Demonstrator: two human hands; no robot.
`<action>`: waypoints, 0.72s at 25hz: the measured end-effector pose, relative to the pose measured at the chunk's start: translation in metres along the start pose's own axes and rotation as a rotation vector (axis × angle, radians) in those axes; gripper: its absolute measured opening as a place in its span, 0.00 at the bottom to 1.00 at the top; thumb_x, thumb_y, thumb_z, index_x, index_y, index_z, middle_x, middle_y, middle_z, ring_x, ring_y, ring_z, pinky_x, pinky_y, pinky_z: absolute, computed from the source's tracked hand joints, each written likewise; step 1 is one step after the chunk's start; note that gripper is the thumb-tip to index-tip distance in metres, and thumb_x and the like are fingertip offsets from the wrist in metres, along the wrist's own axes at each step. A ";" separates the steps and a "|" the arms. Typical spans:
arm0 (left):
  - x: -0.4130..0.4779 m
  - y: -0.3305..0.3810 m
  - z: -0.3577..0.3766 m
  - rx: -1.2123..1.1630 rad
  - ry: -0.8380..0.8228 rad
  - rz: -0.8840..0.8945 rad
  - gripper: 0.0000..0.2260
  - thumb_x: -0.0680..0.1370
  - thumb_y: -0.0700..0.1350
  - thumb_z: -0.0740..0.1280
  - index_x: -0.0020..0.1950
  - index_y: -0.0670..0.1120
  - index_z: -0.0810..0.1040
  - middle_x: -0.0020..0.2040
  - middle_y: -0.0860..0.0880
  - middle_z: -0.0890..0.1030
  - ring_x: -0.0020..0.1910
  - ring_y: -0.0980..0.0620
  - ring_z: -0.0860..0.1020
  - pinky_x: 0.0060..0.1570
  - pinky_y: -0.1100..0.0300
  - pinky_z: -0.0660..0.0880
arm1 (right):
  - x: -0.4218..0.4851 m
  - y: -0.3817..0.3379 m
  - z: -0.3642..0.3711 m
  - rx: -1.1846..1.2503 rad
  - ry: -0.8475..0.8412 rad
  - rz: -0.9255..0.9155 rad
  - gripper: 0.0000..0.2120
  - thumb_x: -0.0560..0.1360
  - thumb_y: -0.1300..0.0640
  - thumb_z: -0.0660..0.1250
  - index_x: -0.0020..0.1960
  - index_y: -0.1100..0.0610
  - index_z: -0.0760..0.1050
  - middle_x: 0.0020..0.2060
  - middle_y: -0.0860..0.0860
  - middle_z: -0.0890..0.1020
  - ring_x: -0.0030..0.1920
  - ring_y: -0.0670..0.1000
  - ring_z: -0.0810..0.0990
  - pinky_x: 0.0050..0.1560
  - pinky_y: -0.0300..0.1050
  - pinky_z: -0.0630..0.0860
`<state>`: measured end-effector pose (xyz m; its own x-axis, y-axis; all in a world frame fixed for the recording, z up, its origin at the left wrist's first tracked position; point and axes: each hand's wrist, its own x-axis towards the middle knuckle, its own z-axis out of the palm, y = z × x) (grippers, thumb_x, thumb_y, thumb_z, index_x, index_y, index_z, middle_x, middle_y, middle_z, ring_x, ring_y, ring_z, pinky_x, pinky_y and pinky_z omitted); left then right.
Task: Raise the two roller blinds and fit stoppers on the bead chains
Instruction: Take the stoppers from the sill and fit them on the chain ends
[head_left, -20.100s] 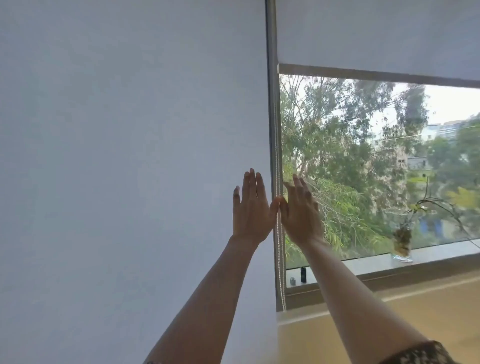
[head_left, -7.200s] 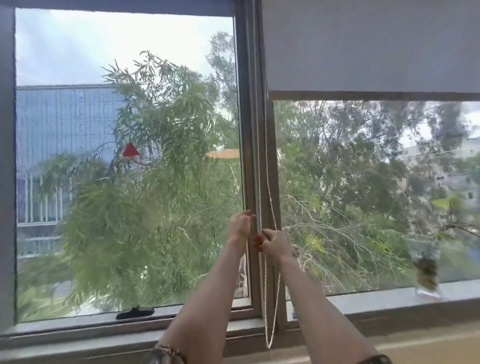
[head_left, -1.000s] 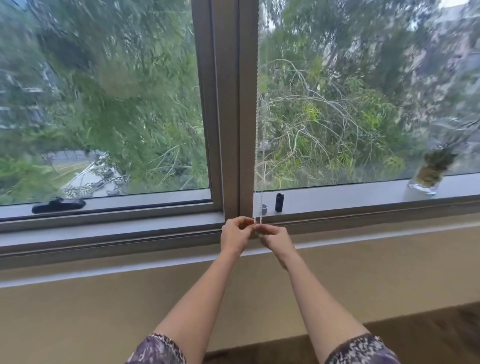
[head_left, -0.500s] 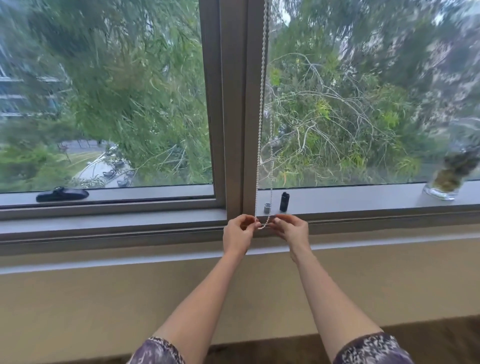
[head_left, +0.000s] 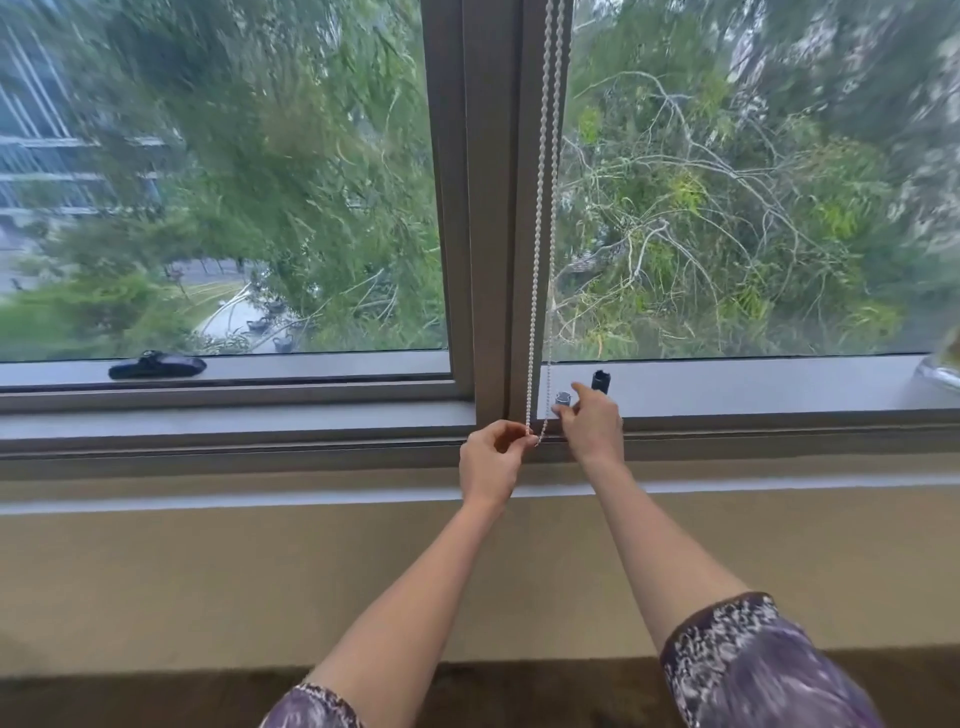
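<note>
A white bead chain (head_left: 540, 218) hangs in a loop down the window's centre post. My left hand (head_left: 492, 460) pinches the bottom of the loop just below the sill edge. My right hand (head_left: 589, 423) is off the chain and reaches up to the sill, its fingertips touching a small grey stopper (head_left: 563, 399). A taller black stopper (head_left: 600, 382) stands just behind it. Both blinds are out of the frame above.
A grey window sill (head_left: 753, 384) runs across the view. A black window handle (head_left: 156, 365) lies on the left sill. A glass vase (head_left: 943, 366) shows at the far right edge. Below the sill is a beige wall (head_left: 208, 571).
My right hand has let go of the chain and moved up and right to the grey stopper on the sill. My left hand still holds the loop's bottom.
</note>
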<state>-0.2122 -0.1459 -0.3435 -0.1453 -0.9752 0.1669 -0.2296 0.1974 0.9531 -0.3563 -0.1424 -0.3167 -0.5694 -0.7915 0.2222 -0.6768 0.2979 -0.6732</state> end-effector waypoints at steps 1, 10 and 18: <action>-0.001 0.000 -0.002 0.004 0.004 0.004 0.02 0.71 0.45 0.75 0.40 0.51 0.84 0.38 0.54 0.85 0.38 0.57 0.82 0.45 0.60 0.77 | 0.003 0.000 0.001 -0.015 -0.010 0.006 0.19 0.75 0.55 0.68 0.64 0.59 0.74 0.51 0.60 0.83 0.55 0.61 0.79 0.54 0.53 0.75; -0.003 -0.003 -0.025 0.015 0.039 -0.014 0.03 0.70 0.45 0.76 0.39 0.52 0.83 0.38 0.53 0.86 0.41 0.53 0.83 0.49 0.54 0.80 | 0.003 0.000 0.007 0.033 -0.046 -0.036 0.09 0.75 0.60 0.68 0.54 0.60 0.81 0.49 0.61 0.81 0.46 0.60 0.80 0.46 0.47 0.73; -0.014 -0.009 -0.054 0.032 0.070 -0.049 0.03 0.71 0.45 0.75 0.42 0.48 0.84 0.40 0.50 0.87 0.43 0.51 0.84 0.49 0.54 0.80 | -0.064 -0.008 0.001 0.303 -0.041 -0.200 0.11 0.75 0.64 0.67 0.57 0.61 0.79 0.44 0.52 0.77 0.44 0.54 0.80 0.50 0.55 0.80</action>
<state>-0.1564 -0.1397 -0.3407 -0.0656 -0.9882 0.1384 -0.2660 0.1510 0.9521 -0.3141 -0.0948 -0.3260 -0.4164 -0.8408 0.3459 -0.6006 -0.0313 -0.7989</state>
